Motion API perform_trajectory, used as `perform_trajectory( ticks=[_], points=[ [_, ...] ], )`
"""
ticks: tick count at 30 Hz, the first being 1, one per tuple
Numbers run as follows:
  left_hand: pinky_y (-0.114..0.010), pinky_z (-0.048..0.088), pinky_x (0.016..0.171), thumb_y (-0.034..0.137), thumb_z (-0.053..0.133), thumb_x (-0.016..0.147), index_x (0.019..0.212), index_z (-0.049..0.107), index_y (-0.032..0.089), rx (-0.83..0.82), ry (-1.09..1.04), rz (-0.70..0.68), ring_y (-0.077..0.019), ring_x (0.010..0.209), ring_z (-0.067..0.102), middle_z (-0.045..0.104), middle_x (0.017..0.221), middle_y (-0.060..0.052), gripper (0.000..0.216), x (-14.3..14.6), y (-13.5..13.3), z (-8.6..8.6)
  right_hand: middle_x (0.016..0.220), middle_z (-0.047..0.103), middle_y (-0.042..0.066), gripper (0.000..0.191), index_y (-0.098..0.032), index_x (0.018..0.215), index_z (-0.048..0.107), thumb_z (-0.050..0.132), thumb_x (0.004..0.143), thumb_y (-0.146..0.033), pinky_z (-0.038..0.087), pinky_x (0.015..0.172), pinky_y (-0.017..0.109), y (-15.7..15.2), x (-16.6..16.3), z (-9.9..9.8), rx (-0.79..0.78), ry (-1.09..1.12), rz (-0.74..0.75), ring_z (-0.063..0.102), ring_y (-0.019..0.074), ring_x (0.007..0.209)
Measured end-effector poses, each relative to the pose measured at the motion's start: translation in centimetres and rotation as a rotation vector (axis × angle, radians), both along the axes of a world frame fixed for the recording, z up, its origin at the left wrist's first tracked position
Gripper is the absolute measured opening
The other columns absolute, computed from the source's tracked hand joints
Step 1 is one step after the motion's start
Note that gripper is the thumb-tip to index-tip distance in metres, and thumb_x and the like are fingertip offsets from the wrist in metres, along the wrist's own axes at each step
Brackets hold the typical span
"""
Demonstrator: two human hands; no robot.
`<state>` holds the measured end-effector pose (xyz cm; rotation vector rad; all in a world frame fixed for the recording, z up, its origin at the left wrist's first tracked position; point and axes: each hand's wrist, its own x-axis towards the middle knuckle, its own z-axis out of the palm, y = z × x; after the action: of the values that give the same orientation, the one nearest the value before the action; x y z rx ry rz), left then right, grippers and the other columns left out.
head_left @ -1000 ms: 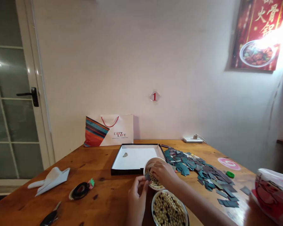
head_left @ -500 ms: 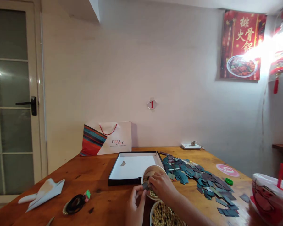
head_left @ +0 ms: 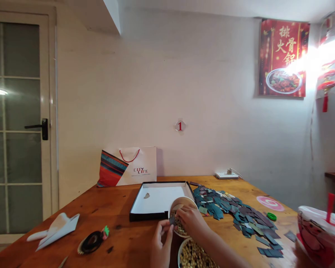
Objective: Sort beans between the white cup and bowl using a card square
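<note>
My left hand [head_left: 162, 240] pinches a small dark flat piece [head_left: 172, 220] between thumb and fingers, at the left rim of a tilted white tub [head_left: 175, 204]. Small gold-coloured beads [head_left: 179, 227] lie inside that tub. My right hand [head_left: 192, 220] reaches over its mouth, fingers pressed together near the dark piece; whatever they hold is hidden. Just below, partly under my right forearm, stands a second round tub [head_left: 179, 257] full of gold and dark beads [head_left: 194, 255].
Behind the tubs lies a black-edged white tray [head_left: 162, 193]. A pile of dark flat pieces [head_left: 226, 204] spreads to its right, near a green ring [head_left: 271, 216]. A cup with a straw [head_left: 314, 230] stands far right; a black hair tie [head_left: 91, 242] and folded paper [head_left: 58, 230] lie left.
The whole view has shifted slightly down and to the right. Both hands keep nearly the same pose at the tilted tub.
</note>
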<state>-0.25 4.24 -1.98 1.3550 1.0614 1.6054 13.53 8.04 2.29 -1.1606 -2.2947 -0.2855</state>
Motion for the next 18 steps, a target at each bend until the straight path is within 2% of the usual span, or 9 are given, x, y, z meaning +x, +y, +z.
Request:
perform_trajectory(
  ticks=[6, 10, 14, 16, 18],
  points=[
    [-0.032, 0.047, 0.075, 0.042, 0.057, 0.069, 0.083, 0.056, 0.017, 0.005, -0.018, 0.014, -0.0223, 0.080, 0.063, 0.067, 0.081, -0.007, 0.028, 0.0, -0.1, 0.0, 0.078, 0.062, -0.001, 0.011, -0.020, 0.077, 0.056, 0.048, 0.076, -0.011, 0.037, 0.067, 0.024, -0.1, 0.1, 0.2, -0.001, 0.082, 0.022, 0.055, 0.0142, 0.077],
    [-0.030, 0.047, 0.074, 0.042, 0.058, 0.068, 0.081, 0.056, 0.017, -0.013, -0.045, -0.006, -0.0223, 0.081, 0.062, 0.067, 0.080, -0.007, 0.029, 0.1, -0.5, 0.5, 0.082, 0.061, 0.001, 0.008, -0.020, 0.076, 0.056, 0.049, 0.078, -0.016, 0.038, 0.070, 0.025, -0.6, 0.3, 0.3, 0.005, 0.155, 0.022, 0.054, 0.0152, 0.080],
    [-0.029, 0.046, 0.073, 0.043, 0.059, 0.067, 0.079, 0.056, 0.016, -0.030, -0.069, -0.015, -0.0219, 0.079, 0.062, 0.067, 0.078, -0.007, 0.029, 0.2, -0.9, 1.2, 0.079, 0.061, 0.002, 0.013, -0.021, 0.078, 0.058, 0.045, 0.082, -0.019, 0.040, 0.069, 0.025, -1.6, 0.6, 0.3, 0.006, 0.240, 0.015, 0.054, 0.0155, 0.079],
    [-0.029, 0.045, 0.073, 0.042, 0.059, 0.067, 0.079, 0.056, 0.017, -0.041, -0.083, -0.026, -0.0216, 0.079, 0.062, 0.067, 0.078, -0.006, 0.028, 0.4, -1.0, 1.6, 0.079, 0.060, 0.003, 0.014, -0.020, 0.079, 0.058, 0.044, 0.082, -0.019, 0.041, 0.067, 0.024, -2.0, 0.9, 0.2, -0.011, 0.343, 0.023, 0.055, 0.0152, 0.077],
    [-0.030, 0.045, 0.072, 0.041, 0.059, 0.068, 0.079, 0.056, 0.017, -0.056, -0.096, -0.060, -0.0215, 0.079, 0.062, 0.067, 0.077, -0.005, 0.027, 0.6, -0.9, 2.1, 0.077, 0.060, 0.003, 0.012, -0.019, 0.077, 0.058, 0.046, 0.080, -0.021, 0.043, 0.065, 0.024, -2.2, 1.3, 0.0, -0.070, 0.540, 0.064, 0.056, 0.0149, 0.071]
  ],
)
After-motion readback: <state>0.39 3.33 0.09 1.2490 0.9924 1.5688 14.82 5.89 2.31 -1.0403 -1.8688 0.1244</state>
